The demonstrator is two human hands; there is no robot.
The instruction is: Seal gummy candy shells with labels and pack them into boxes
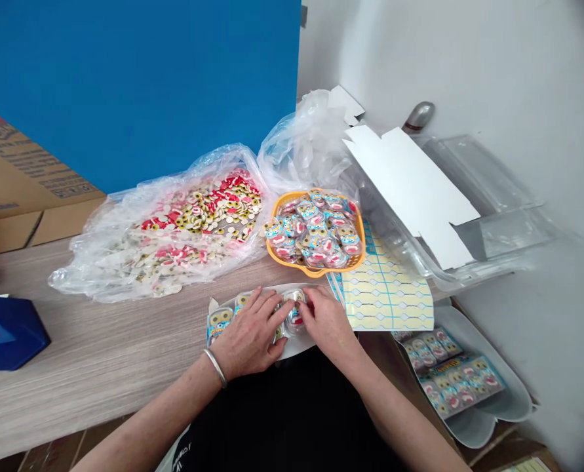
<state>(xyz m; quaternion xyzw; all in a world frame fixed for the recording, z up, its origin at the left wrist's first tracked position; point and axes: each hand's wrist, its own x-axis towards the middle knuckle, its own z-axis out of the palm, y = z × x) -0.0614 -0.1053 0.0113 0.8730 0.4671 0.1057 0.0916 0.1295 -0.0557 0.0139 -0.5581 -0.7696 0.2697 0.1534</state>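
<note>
White blister tray (299, 346) under arched hands (left hand (250, 331), right hand (327, 322)), both grips clasping it.

Orange basket (315, 229) blocks forward path from right hand (327, 324) (sticker sheet (385, 288) alongside).

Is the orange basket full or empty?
Full: the orange basket is heaped with clear round packs printed with cartoon faces, piled above its rim.
</note>
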